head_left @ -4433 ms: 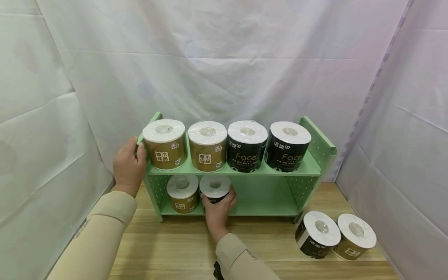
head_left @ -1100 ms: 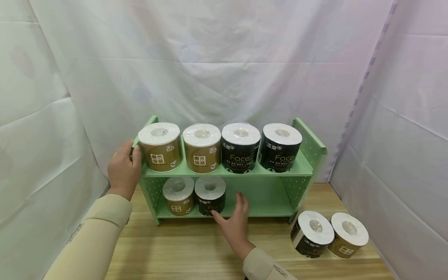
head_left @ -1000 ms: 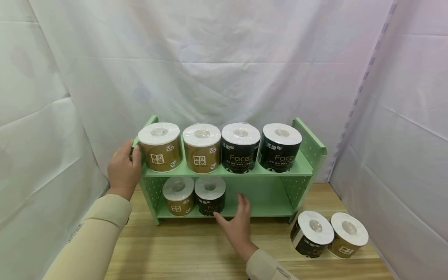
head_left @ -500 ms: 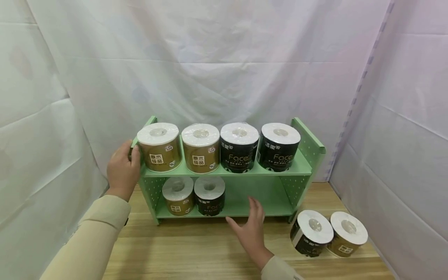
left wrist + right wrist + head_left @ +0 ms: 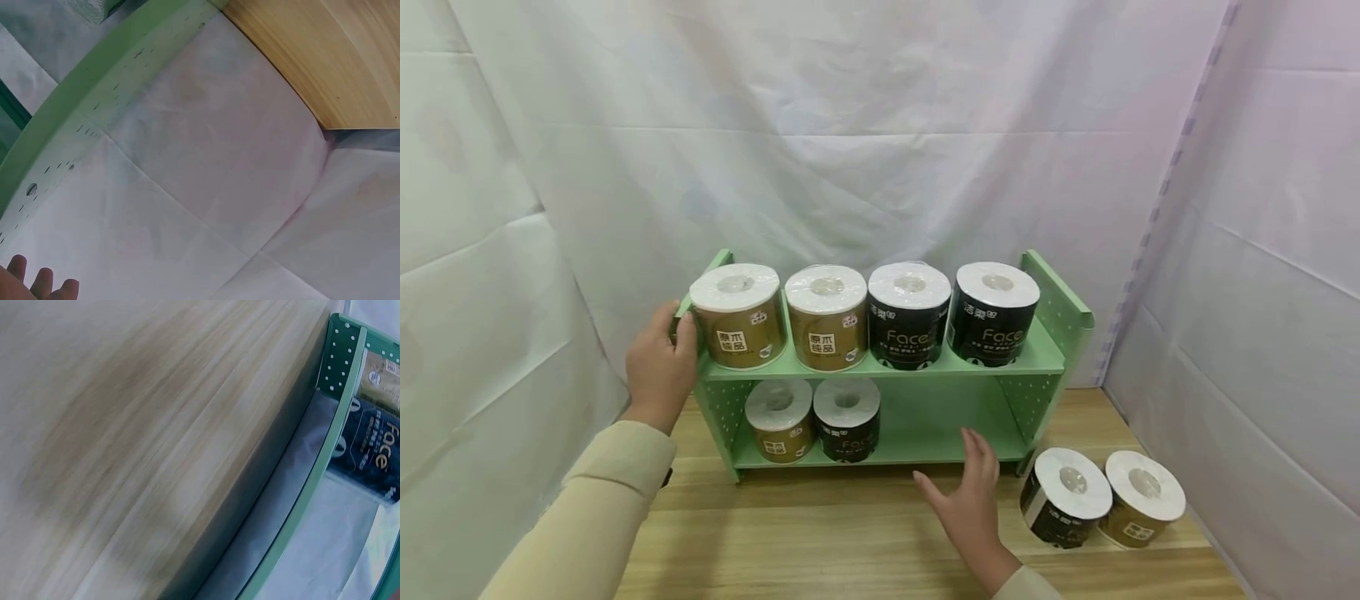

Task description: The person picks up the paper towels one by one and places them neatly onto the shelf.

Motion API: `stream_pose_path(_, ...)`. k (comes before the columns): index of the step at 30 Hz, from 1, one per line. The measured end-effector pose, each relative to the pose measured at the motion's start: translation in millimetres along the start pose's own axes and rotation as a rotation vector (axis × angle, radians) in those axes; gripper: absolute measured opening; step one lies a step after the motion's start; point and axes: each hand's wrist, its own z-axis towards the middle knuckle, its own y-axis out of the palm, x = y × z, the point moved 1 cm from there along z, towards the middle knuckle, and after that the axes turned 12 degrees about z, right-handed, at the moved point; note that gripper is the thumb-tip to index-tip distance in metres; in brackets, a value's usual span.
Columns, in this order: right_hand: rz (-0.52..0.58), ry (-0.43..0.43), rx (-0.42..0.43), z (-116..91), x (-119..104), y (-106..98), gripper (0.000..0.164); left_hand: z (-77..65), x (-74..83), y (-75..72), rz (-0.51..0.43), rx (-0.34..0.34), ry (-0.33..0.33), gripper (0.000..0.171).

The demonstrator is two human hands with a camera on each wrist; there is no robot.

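A green two-tier shelf (image 5: 940, 417) stands on the wooden table, and my left hand (image 5: 661, 362) holds the top of its left side panel. In the left wrist view the fingertips (image 5: 44, 281) show low at the left, beside the perforated panel (image 5: 94, 94). On the upper tier stand two gold toilet rolls (image 5: 741, 337) and two black toilet rolls (image 5: 910, 337) in a row. Below, a gold toilet roll (image 5: 779, 437) and a black toilet roll (image 5: 848, 435) stand upright side by side. Before the lower tier, my right hand (image 5: 968, 504) hovers with spread fingers, holding nothing.
Right of the shelf, another black toilet roll (image 5: 1067, 500) and gold toilet roll (image 5: 1142, 500) stand together on the table (image 5: 820, 542). White cloth (image 5: 850, 167) hangs behind and on both sides.
My right hand has let go of the black roll on the lower tier and moved right, away from it, fingers spread. The left hand stays on the side panel.
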Motion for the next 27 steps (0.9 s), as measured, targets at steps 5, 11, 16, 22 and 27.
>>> stream_pose_path(5, -0.034, -0.007, 0.034, -0.7, 8.5, -14.3, 0.092, -2.0, 3.9, -4.3, -0.019, -0.077, -0.067, 0.045)
stream_pose_path(11, -0.083, -0.03, 0.087, -0.5, 17.7, -31.0, 0.09, -1.0, 5.4, -8.1, -0.031, -0.122, -0.093, 0.048)
stream_pose_path(16, -0.08, -0.018, 0.155, -2.2, 26.0, -44.1, 0.089, 0.1, 2.7, -8.6, -0.022, -0.114, -0.074, 0.047)
stream_pose_path(22, -0.083, -0.003, 0.222, -6.3, 35.7, -57.3, 0.089, 0.7, 1.8, -7.7, -0.03, -0.103, -0.066, 0.046)
stream_pose_path(27, -0.103, 0.025, 0.238, -9.2, 41.3, -66.3, 0.09, 0.6, 2.2, -7.4, -0.026, -0.092, -0.052, 0.045)
